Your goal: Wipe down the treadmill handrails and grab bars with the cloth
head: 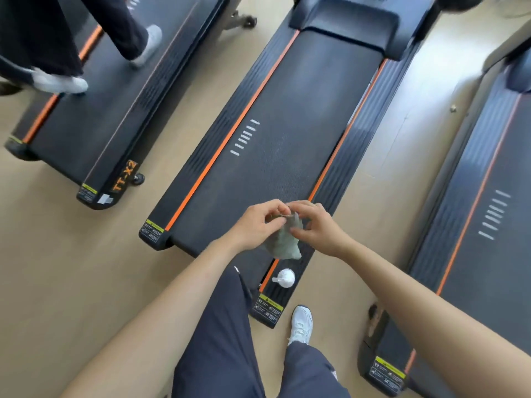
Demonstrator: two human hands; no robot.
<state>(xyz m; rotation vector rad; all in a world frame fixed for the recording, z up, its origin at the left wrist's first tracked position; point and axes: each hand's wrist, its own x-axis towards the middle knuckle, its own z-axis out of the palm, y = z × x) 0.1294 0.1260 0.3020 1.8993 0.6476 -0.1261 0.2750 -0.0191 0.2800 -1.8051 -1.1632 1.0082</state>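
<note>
The left hand [258,224] and right hand [317,225], close together, each pinch the top edge of the cloth [284,244], which hangs limp above the rear right corner of the treadmill [287,124]; it looks light, soft and floppy, so probably best bunched into a palm for wiping.

Floor [71,268] bears three treadmills [287,124] (white bottle [284,278] atop one).

- One view only, worn on the head, looking steeply down and forward, wide-angle and tilted.
- Fingers [271,208] sit close below the lens; treadmill [287,124] runs away beyond them, floor [71,268] to either side.
</note>
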